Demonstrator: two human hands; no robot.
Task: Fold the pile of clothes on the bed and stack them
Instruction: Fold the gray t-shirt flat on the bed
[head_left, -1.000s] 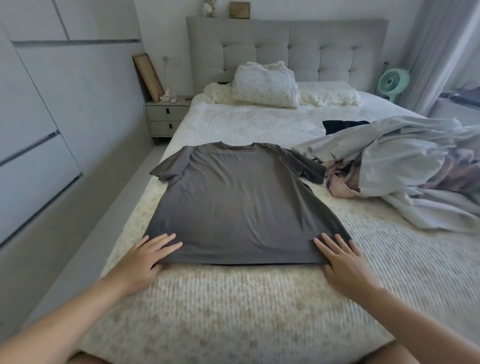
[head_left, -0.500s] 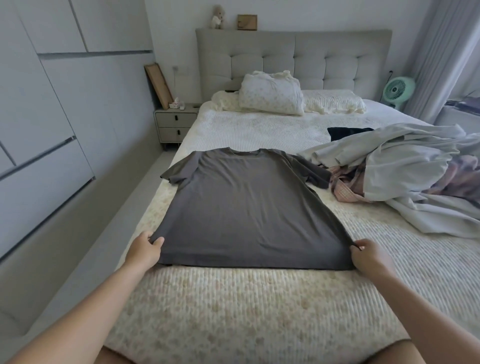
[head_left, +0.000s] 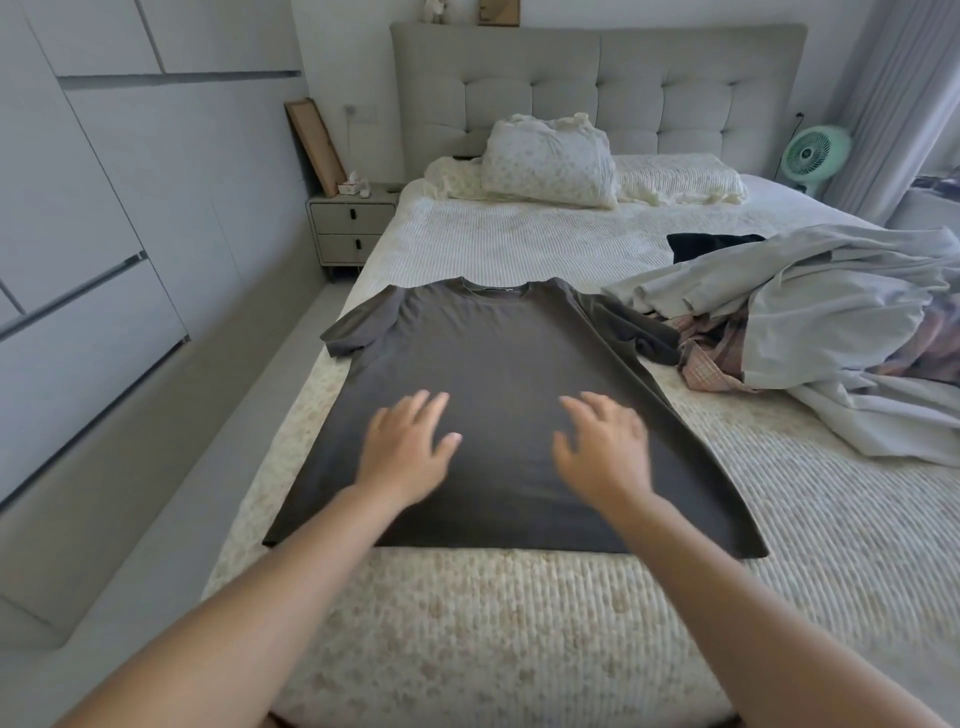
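A dark grey T-shirt (head_left: 498, 353) lies spread flat on the bed (head_left: 519, 623), collar toward the headboard, hem nearest me. My left hand (head_left: 408, 449) is over the shirt's lower middle, fingers spread and straight, blurred. My right hand (head_left: 605, 447) is beside it to the right, also with spread fingers, over the shirt. Neither hand holds anything. A pile of unfolded clothes (head_left: 831, 332), pale grey with pink plaid pieces, sits to the right of the shirt, touching its right sleeve.
A black garment (head_left: 711, 244) lies behind the pile. Pillows (head_left: 550, 161) rest against the padded headboard. A nightstand (head_left: 353, 228) stands left of the bed, beside wardrobe doors (head_left: 104, 234). A green fan (head_left: 813, 156) is at the far right.
Both hands let go of the shirt's hem corners and moved inward and forward onto the middle of the shirt, fingers now spread. The shirt lies flatter.
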